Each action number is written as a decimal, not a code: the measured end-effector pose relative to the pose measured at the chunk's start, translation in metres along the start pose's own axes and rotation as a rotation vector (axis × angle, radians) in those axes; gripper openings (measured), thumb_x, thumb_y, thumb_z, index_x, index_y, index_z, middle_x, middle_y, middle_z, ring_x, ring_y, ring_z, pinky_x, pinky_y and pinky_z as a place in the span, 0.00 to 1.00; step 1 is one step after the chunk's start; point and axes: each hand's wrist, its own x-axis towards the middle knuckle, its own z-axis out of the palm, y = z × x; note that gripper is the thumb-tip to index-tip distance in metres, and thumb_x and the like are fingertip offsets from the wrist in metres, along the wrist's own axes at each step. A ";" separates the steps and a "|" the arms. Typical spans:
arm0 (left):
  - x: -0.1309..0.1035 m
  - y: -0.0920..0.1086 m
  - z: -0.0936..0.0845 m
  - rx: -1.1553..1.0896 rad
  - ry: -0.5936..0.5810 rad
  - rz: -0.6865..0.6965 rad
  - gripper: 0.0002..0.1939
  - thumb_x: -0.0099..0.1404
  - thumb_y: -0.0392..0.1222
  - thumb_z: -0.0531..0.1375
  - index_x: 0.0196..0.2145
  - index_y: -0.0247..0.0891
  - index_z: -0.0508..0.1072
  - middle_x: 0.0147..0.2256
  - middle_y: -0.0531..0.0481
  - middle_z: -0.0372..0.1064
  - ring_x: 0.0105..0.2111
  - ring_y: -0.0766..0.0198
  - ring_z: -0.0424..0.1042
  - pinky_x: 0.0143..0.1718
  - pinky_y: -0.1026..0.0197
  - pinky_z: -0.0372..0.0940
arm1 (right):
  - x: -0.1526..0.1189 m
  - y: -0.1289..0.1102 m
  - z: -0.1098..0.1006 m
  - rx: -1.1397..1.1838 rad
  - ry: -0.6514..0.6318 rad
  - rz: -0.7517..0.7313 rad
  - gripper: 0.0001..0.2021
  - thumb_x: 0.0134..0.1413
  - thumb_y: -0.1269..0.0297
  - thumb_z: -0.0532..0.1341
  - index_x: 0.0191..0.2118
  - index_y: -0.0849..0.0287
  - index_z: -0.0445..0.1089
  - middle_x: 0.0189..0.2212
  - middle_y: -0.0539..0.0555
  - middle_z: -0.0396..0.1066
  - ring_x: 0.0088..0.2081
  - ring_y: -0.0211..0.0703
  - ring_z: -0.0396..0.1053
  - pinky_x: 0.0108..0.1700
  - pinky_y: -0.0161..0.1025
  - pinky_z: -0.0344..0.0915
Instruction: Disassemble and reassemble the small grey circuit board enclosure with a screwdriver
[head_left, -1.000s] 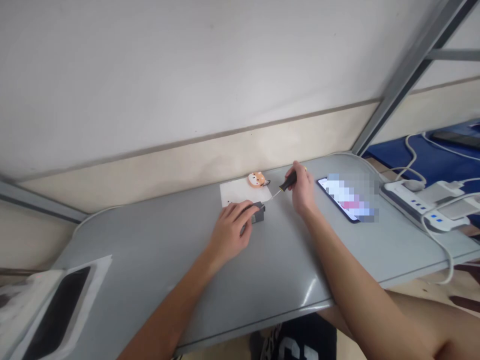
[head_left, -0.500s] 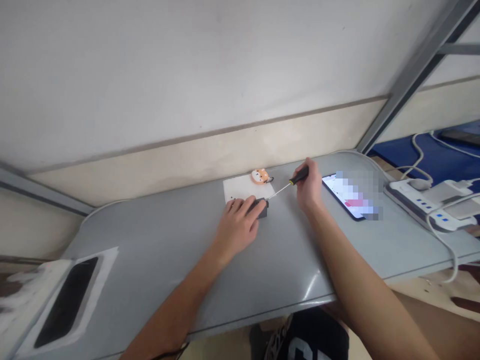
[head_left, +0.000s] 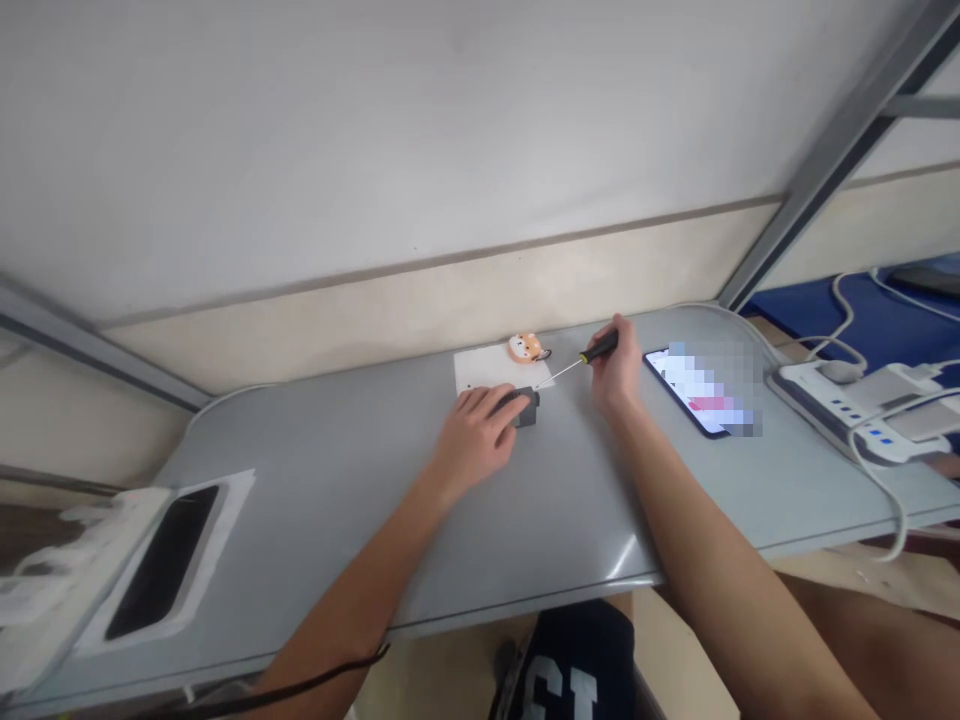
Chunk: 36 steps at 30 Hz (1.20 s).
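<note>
My left hand [head_left: 480, 435] is closed over a small dark grey box-shaped device [head_left: 528, 408], gripping it against the table; its left part is hidden under my fingers. In my right hand [head_left: 619, 370] is a screwdriver [head_left: 600, 347] with a black and yellow handle, held in closed fingers. Its thin metal shaft slants down to the left, and the tip is at or very near the top of the device; contact cannot be made out. Behind the device lies a white sheet of paper [head_left: 480, 368], with an orange and white animal-face trinket [head_left: 524, 347] at its back right.
A lit phone [head_left: 686, 390] lies right of my right hand. Farther right, a white power strip [head_left: 832, 405] with cables sits at the table's [head_left: 570, 520] edge. A dark phone [head_left: 165, 560] rests on white paper at the left. A wall [head_left: 420, 290] rises behind.
The view has shifted slightly. Both hands keep their holds, with the screwdriver tip still at the device.
</note>
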 end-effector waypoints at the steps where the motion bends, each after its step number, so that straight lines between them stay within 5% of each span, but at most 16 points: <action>1: 0.000 0.000 0.000 -0.009 0.002 -0.005 0.24 0.64 0.25 0.54 0.53 0.43 0.74 0.52 0.45 0.74 0.49 0.54 0.74 0.51 0.50 0.69 | -0.001 -0.001 0.000 0.012 0.003 0.003 0.21 0.56 0.44 0.62 0.25 0.55 0.63 0.22 0.46 0.64 0.21 0.33 0.62 0.22 0.34 0.59; 11: -0.004 -0.008 -0.002 -0.068 0.020 0.023 0.24 0.66 0.25 0.55 0.55 0.44 0.74 0.54 0.45 0.75 0.51 0.56 0.76 0.51 0.50 0.71 | -0.003 -0.008 0.004 0.039 0.007 0.025 0.20 0.56 0.45 0.62 0.24 0.55 0.62 0.21 0.46 0.62 0.20 0.33 0.61 0.22 0.34 0.58; 17: -0.008 -0.013 -0.004 -0.202 0.076 -0.078 0.20 0.71 0.30 0.52 0.55 0.44 0.74 0.54 0.45 0.75 0.53 0.57 0.75 0.54 0.49 0.70 | -0.004 -0.007 0.003 0.008 -0.023 -0.003 0.21 0.57 0.43 0.60 0.24 0.55 0.61 0.23 0.47 0.64 0.21 0.34 0.62 0.22 0.35 0.57; 23: -0.012 -0.026 -0.004 -0.263 0.239 -0.196 0.17 0.75 0.34 0.47 0.50 0.40 0.75 0.47 0.43 0.75 0.47 0.58 0.75 0.50 0.51 0.70 | -0.003 -0.004 0.002 0.023 -0.019 0.018 0.20 0.56 0.44 0.61 0.25 0.55 0.62 0.24 0.47 0.64 0.22 0.34 0.62 0.23 0.35 0.58; 36: -0.015 -0.047 -0.004 -0.116 0.376 -0.350 0.15 0.69 0.30 0.51 0.32 0.40 0.75 0.29 0.50 0.72 0.33 0.61 0.72 0.37 0.58 0.67 | -0.004 -0.006 0.002 -0.015 -0.025 -0.004 0.23 0.57 0.42 0.60 0.24 0.55 0.62 0.23 0.47 0.63 0.21 0.34 0.62 0.23 0.35 0.60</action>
